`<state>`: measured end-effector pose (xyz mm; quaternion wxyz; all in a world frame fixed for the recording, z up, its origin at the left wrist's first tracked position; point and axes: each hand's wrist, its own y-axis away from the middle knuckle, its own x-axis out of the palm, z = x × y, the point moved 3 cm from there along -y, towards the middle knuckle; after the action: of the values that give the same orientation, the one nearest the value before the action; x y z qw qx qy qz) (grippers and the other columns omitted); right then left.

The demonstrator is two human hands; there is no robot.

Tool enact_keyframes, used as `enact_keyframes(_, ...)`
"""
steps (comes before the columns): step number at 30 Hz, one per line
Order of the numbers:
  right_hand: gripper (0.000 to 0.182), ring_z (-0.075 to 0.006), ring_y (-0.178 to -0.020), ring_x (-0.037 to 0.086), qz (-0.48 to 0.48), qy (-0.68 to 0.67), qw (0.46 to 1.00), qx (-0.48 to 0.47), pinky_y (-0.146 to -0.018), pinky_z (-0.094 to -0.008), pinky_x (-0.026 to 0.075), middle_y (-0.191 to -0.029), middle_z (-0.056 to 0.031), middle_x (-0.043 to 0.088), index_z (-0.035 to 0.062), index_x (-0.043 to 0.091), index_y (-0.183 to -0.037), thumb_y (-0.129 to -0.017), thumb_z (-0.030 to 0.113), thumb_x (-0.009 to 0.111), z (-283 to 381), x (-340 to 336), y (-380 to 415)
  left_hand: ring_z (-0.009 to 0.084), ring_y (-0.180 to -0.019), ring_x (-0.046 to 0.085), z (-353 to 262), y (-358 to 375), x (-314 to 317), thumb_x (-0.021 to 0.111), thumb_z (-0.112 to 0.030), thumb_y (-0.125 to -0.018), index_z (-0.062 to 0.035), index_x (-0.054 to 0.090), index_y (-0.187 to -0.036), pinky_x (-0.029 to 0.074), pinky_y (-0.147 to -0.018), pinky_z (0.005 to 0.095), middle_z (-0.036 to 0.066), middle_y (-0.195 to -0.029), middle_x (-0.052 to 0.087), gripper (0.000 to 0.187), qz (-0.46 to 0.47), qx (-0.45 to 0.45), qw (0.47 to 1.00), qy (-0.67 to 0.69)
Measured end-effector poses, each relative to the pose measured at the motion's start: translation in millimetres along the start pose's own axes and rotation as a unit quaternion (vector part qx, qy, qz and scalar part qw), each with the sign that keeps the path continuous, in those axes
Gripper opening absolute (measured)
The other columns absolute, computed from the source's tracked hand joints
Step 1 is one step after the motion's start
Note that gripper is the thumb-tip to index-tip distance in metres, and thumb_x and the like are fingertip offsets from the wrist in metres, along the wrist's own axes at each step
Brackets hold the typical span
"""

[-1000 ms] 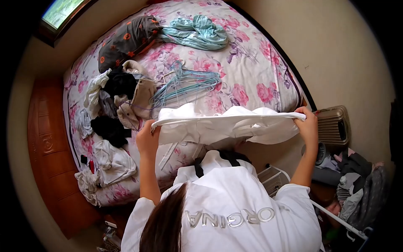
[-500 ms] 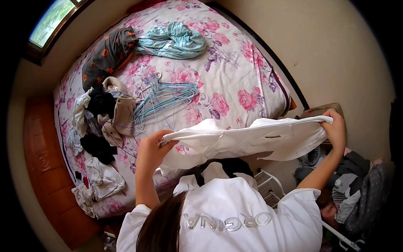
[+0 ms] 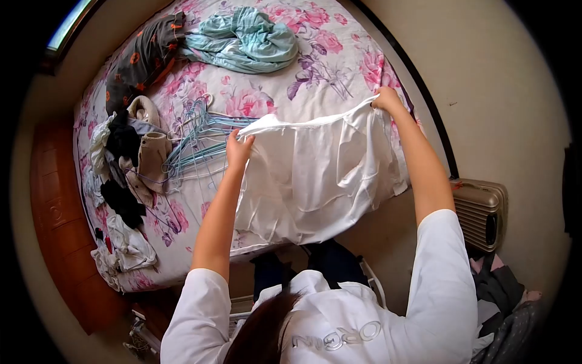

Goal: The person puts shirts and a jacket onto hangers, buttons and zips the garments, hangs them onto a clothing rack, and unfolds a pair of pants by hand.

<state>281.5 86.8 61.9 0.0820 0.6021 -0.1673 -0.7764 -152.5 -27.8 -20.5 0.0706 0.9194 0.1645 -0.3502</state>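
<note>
A white cloth garment (image 3: pixel 315 176) hangs stretched between my two hands, over the near edge of the floral bed. My left hand (image 3: pixel 240 145) pinches its upper left corner, close to a bunch of pale blue hangers (image 3: pixel 206 139). At the upper right corner, my right hand (image 3: pixel 387 100) grips the same edge, with the arm reaching far forward. The top edge runs nearly straight between the hands, while the lower part sags in folds. Both arms are extended.
Mixed clothes (image 3: pixel 130 145) lie on the left of the bed (image 3: pixel 339 67), with a dark patterned pillow (image 3: pixel 142 57) and a light teal cloth (image 3: pixel 242 42) farther back. A ribbed suitcase (image 3: pixel 479 212) stands at right, above a clothes pile (image 3: pixel 506 303).
Both hands have moved forward over the bed with the white garment, the right one also well to the left. The garment now hangs more open, and the view has shifted.
</note>
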Motion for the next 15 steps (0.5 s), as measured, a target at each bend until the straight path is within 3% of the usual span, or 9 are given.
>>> enact_keyframes(2,0.064,-0.0295,-0.092,0.058,-0.067,-0.126,0.989,0.047,-0.079,-0.0332,0.045,-0.097,-0.0217,0.059,-0.0016,0.053,-0.105,-0.049,0.020,0.074,-4.7,38.7,-27.8,0.0235,-0.083,0.056,-18.7,-2.8,12.7,0.072,-0.016,-0.065,0.0013,0.022,-0.129,0.046,-0.073,0.0325,0.018,-0.102,0.055,0.083,0.131,-0.231,0.937,0.227)
enact_keyframes(3,0.097,-0.0333,-0.107,0.048,-0.069,-0.230,0.967,0.080,-0.088,-0.0343,0.040,-0.115,-0.0243,0.048,-0.0024,0.028,-0.126,-0.047,0.026,0.077,-9.4,65.7,-42.4,0.0201,-0.084,0.053,-10.9,-3.6,24.9,0.073,-0.014,-0.065,-0.0006,0.007,-0.133,0.046,-0.072,0.0314,0.017,-0.101,0.053,0.095,0.114,-0.209,0.922,0.307)
enact_keyframes(4,0.111,-0.0363,-0.115,0.040,-0.067,-0.314,0.943,0.082,-0.094,-0.0349,0.035,-0.123,-0.0269,0.038,-0.0025,0.011,-0.132,-0.049,0.030,0.078,-8.9,86.6,-39.3,0.0208,-0.084,0.053,4.6,1.9,34.4,0.073,-0.014,-0.065,-0.0009,0.008,-0.133,0.046,-0.072,0.0317,0.017,-0.101,0.053,0.095,0.115,-0.184,0.939,0.268)
enact_keyframes(6,0.115,-0.0360,-0.119,0.033,-0.104,-0.267,0.957,0.052,-0.098,-0.0349,0.030,-0.128,-0.0277,0.030,-0.0029,0.005,-0.132,-0.051,0.031,0.078,-19.7,123.9,-23.6,0.0222,-0.085,0.053,38.7,20.5,48.0,0.073,-0.016,-0.064,-0.0014,0.009,-0.133,0.046,-0.073,0.0321,0.017,-0.102,0.053,0.095,0.120,-0.130,0.967,0.184)
enact_keyframes(7,0.113,-0.0363,-0.121,0.030,-0.073,-0.206,0.973,0.076,-0.099,-0.0356,0.029,-0.130,-0.0276,0.027,-0.0039,0.005,-0.132,-0.053,0.032,0.077,-30.3,135.6,-7.3,0.0237,-0.089,0.054,65.6,36.2,51.8,0.074,-0.020,-0.062,-0.0016,0.013,-0.133,0.045,-0.076,0.0321,0.018,-0.108,0.052,0.095,0.159,-0.145,0.972,0.096)
enact_keyframes(9,0.113,-0.0370,-0.120,0.030,-0.024,-0.263,0.962,0.072,-0.100,-0.0355,0.028,-0.131,-0.0279,0.026,-0.0045,0.006,-0.132,-0.053,0.033,0.077,-78.1,181.2,17.6,0.0246,-0.093,0.055,95.7,75.2,46.2,0.074,-0.022,-0.061,0.0004,0.026,-0.128,0.044,-0.077,0.0329,0.019,-0.110,0.052,0.086,0.170,-0.072,0.981,0.056)
enact_keyframes(11,0.100,-0.0354,-0.118,0.036,-0.004,-0.310,0.947,0.085,-0.097,-0.0363,0.031,-0.128,-0.0255,0.033,-0.0020,0.019,-0.131,-0.056,0.034,0.076,-140.4,232.1,46.6,0.0253,-0.095,0.056,117.7,110.5,29.8,0.072,-0.026,-0.063,-0.0010,0.041,-0.119,0.044,-0.077,0.0341,0.018,-0.105,0.056,0.069,0.224,-0.145,0.963,0.031)
enact_keyframes(13,0.081,-0.0328,-0.112,0.043,-0.031,-0.273,0.960,0.053,-0.093,-0.0376,0.035,-0.121,-0.0221,0.044,0.0006,0.035,-0.124,-0.061,0.037,0.072,-150.5,220.6,89.5,0.0201,-0.084,0.059,110.1,139.2,0.9,0.069,-0.023,-0.068,-0.0014,0.056,-0.102,0.045,-0.073,0.0314,0.013,-0.088,0.062,0.042,0.211,-0.123,0.969,-0.040)
enact_keyframes(15,0.066,-0.0325,-0.105,0.049,-0.077,-0.219,0.969,0.081,-0.087,-0.0390,0.038,-0.111,-0.0192,0.052,0.0026,0.045,-0.115,-0.065,0.040,0.067,-162.8,219.2,111.9,0.0239,-0.079,0.061,109.3,160.9,-23.0,0.065,-0.028,-0.070,-0.0019,0.061,-0.093,0.045,-0.070,0.0329,0.014,-0.081,0.063,0.035,0.285,-0.203,0.920,-0.175)
